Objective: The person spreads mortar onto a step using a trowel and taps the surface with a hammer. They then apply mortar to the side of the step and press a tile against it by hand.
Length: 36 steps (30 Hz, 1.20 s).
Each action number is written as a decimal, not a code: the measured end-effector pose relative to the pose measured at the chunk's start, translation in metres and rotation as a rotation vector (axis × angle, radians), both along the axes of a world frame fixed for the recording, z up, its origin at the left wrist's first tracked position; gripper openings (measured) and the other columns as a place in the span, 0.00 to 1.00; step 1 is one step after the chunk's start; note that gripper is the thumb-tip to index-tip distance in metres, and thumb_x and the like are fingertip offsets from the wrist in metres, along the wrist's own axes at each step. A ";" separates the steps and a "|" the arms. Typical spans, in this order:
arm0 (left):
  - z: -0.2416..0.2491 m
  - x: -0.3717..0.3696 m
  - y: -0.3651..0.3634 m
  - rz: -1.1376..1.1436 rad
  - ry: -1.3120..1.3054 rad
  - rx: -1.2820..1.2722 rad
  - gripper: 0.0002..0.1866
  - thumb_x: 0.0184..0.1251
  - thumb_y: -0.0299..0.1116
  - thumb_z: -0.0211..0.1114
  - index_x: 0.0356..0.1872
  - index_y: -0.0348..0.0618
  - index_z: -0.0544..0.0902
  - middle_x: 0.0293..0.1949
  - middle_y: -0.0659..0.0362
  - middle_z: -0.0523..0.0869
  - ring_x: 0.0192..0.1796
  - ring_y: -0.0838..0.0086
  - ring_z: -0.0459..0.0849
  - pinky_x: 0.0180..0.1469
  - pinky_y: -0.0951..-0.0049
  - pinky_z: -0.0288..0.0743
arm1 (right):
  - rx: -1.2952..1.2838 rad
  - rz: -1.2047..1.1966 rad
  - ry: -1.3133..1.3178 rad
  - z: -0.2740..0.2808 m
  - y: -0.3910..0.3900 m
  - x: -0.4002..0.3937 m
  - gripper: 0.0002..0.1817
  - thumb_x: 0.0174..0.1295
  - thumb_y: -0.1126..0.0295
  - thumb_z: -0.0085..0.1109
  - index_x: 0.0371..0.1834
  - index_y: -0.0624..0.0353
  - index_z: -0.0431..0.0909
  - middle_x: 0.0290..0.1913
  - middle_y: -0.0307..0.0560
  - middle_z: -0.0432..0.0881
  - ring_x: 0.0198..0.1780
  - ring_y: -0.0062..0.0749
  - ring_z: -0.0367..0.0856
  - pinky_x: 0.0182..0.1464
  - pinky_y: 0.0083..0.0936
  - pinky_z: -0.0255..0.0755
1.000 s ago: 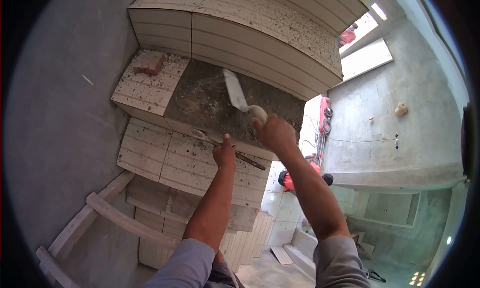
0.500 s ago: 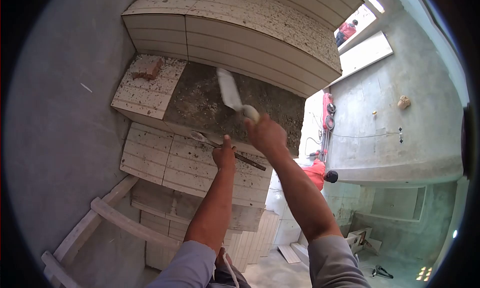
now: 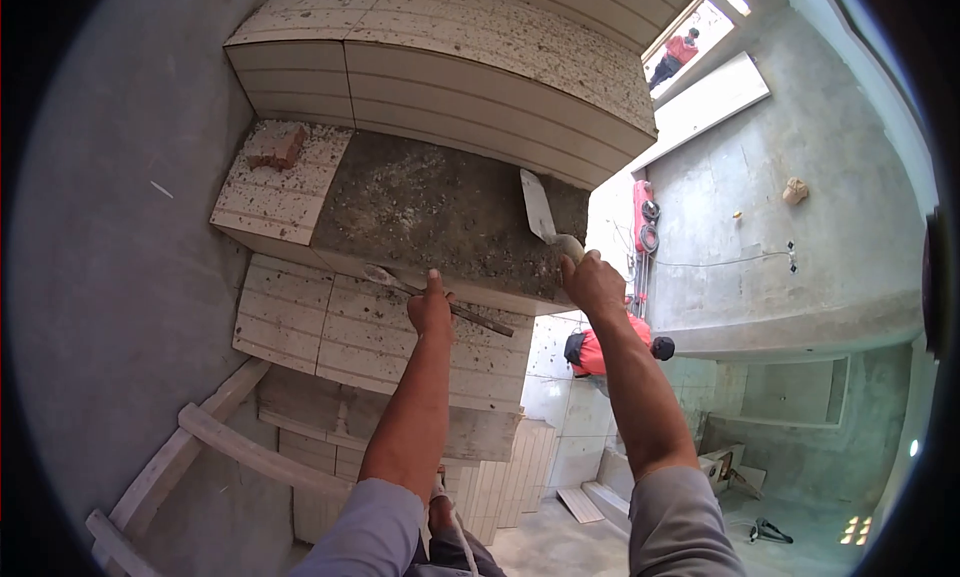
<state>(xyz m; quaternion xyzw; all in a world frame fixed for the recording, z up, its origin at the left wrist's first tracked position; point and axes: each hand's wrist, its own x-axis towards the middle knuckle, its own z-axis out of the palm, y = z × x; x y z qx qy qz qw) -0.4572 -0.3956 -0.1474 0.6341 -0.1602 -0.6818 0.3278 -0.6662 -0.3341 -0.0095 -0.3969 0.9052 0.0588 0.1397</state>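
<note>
My right hand (image 3: 592, 283) grips the pale handle of a trowel (image 3: 541, 211), whose blade lies on the right part of a dark mortar bed (image 3: 430, 212) spread over a course of pale blocks. My left hand (image 3: 431, 310) presses against the front edge of that course, fingers closed around a thin metal tool (image 3: 440, 302) that lies along the edge. A higher row of ribbed blocks (image 3: 450, 67) rises behind the mortar.
A brick fragment (image 3: 275, 147) sits on the bare block (image 3: 270, 187) left of the mortar. A grey plastered wall (image 3: 110, 237) stands at left, wooden scaffold rails (image 3: 220, 432) below. Far below, a person in red (image 3: 605, 349) crouches on the floor.
My right hand has carried the trowel from the middle of the mortar bed to its right side. My left hand has stayed on the block edge. The view has shifted slightly.
</note>
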 end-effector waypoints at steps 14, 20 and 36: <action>-0.016 -0.001 -0.014 -0.023 -0.028 0.053 0.26 0.61 0.56 0.67 0.40 0.39 0.76 0.32 0.58 0.82 0.34 0.71 0.82 0.23 0.68 0.66 | -0.234 -0.092 -0.110 0.016 0.072 0.029 0.36 0.65 0.40 0.45 0.39 0.72 0.74 0.34 0.72 0.81 0.42 0.63 0.82 0.45 0.48 0.74; -0.014 0.031 0.008 0.050 0.119 -0.018 0.22 0.62 0.51 0.67 0.34 0.38 0.77 0.27 0.56 0.83 0.26 0.69 0.80 0.25 0.68 0.71 | -0.325 -0.177 -0.385 0.002 0.179 0.038 0.30 0.59 0.43 0.57 0.34 0.68 0.74 0.31 0.67 0.81 0.36 0.60 0.82 0.40 0.46 0.73; 0.035 0.096 0.116 0.279 0.176 -0.009 0.11 0.67 0.40 0.60 0.31 0.44 0.79 0.23 0.65 0.78 0.23 0.79 0.73 0.25 0.75 0.68 | -0.309 -0.599 -0.790 -0.002 0.382 0.132 0.19 0.57 0.56 0.65 0.33 0.60 0.70 0.19 0.39 0.72 0.16 0.22 0.70 0.16 0.24 0.67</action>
